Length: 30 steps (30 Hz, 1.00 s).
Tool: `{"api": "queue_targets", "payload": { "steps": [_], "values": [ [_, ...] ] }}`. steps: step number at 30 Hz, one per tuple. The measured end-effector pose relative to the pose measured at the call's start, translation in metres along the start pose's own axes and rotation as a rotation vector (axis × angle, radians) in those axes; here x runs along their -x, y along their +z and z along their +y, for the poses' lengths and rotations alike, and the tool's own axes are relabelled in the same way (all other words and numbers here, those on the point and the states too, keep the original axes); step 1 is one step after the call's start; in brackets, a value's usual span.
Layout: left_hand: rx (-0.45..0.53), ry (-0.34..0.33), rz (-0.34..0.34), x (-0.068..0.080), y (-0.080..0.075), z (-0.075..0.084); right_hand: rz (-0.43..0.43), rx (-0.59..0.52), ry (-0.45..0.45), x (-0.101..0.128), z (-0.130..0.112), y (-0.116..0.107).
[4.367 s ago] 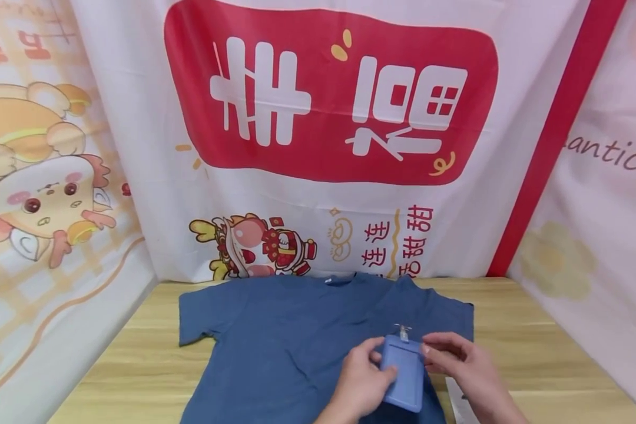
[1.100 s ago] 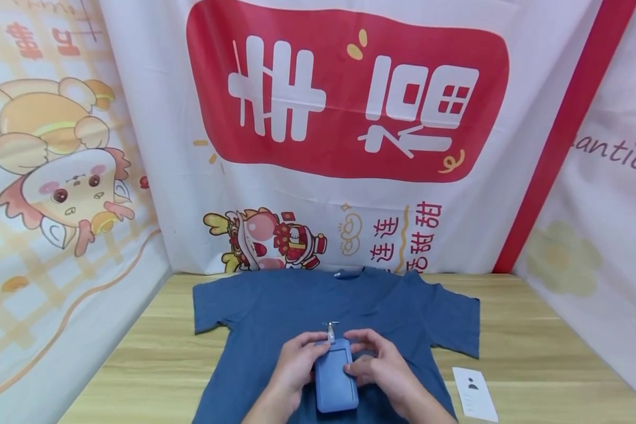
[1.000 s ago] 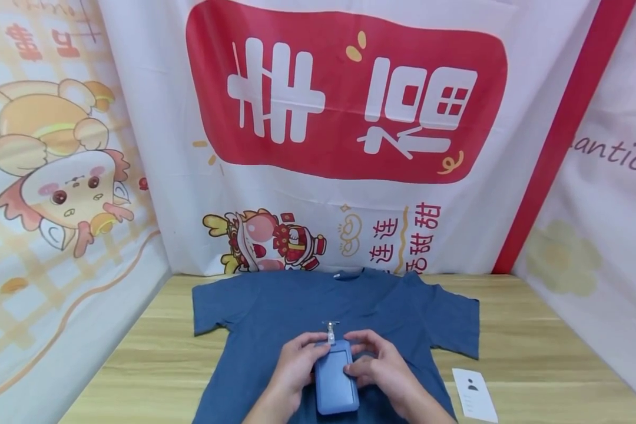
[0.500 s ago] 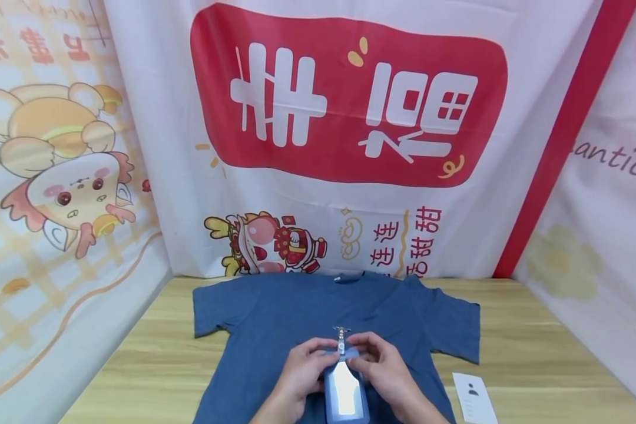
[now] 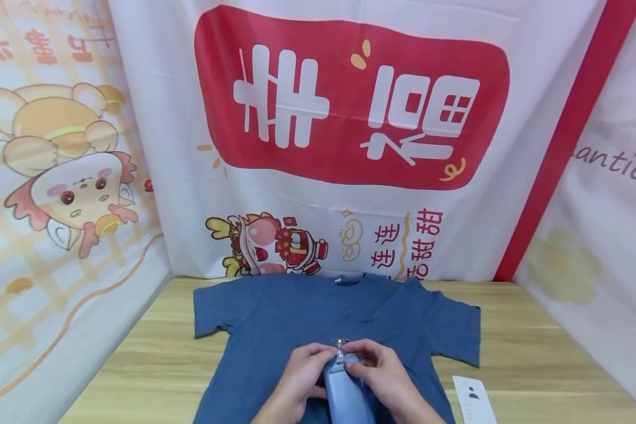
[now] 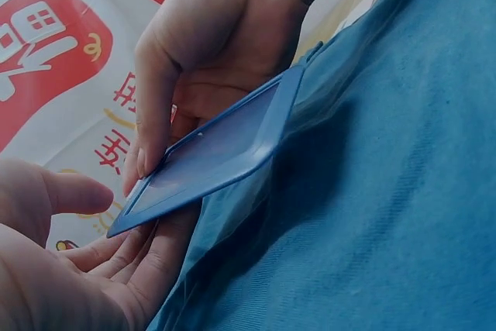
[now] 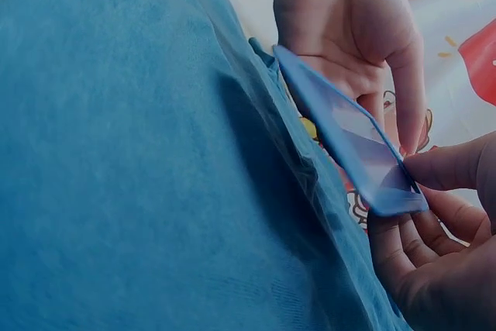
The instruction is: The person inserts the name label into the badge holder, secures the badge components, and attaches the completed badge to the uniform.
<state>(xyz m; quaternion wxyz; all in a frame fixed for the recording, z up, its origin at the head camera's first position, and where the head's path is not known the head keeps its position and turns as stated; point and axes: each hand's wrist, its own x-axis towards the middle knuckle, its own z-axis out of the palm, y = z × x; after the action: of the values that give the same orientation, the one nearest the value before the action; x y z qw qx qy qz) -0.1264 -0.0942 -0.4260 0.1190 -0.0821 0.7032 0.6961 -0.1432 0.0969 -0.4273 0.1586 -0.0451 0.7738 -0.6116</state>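
Above a blue T-shirt (image 5: 275, 318) spread on the table, both hands hold a light-blue badge holder (image 5: 348, 397) with a metal clip (image 5: 340, 348) at its top. My left hand (image 5: 303, 374) grips the upper left side, thumb near the clip, fingers beneath. My right hand (image 5: 384, 377) grips the upper right, thumb on the front edge. The left wrist view shows the holder (image 6: 225, 149) tilted, its clear window facing up. In the right wrist view the holder (image 7: 341, 125) has fingers under its top end, and the clip is hidden.
A white card (image 5: 474, 400) with a dark person icon lies on the wooden table (image 5: 519, 347), right of the shirt. A white and red printed cloth (image 5: 344, 194) hangs behind, and printed cloths line both sides.
The badge holder and both hands have come left from the shirt's right side to its middle. Over the last second the holder has tilted and shifted slightly down and right. The card stays put.
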Motion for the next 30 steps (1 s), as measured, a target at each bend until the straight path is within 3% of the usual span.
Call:
{"api": "queue_targets", "payload": {
  "steps": [7,13,18,23,30],
  "values": [
    [-0.006,0.057,0.026,-0.002,-0.001,-0.004,-0.047,0.006,-0.027,0.003,0.003,0.001],
    [0.051,0.119,0.097,-0.005,0.0,0.001,-0.036,0.023,-0.053,0.004,0.0,0.004],
    [0.116,0.16,0.116,-0.004,0.001,0.003,-0.018,0.072,-0.078,0.004,-0.001,0.007],
    [0.166,0.204,0.131,-0.003,0.002,0.003,0.027,0.148,-0.156,0.004,0.0,0.01],
    [0.18,0.172,0.132,-0.006,0.002,0.005,0.135,0.305,-0.315,0.01,-0.004,0.015]
  ]
}}
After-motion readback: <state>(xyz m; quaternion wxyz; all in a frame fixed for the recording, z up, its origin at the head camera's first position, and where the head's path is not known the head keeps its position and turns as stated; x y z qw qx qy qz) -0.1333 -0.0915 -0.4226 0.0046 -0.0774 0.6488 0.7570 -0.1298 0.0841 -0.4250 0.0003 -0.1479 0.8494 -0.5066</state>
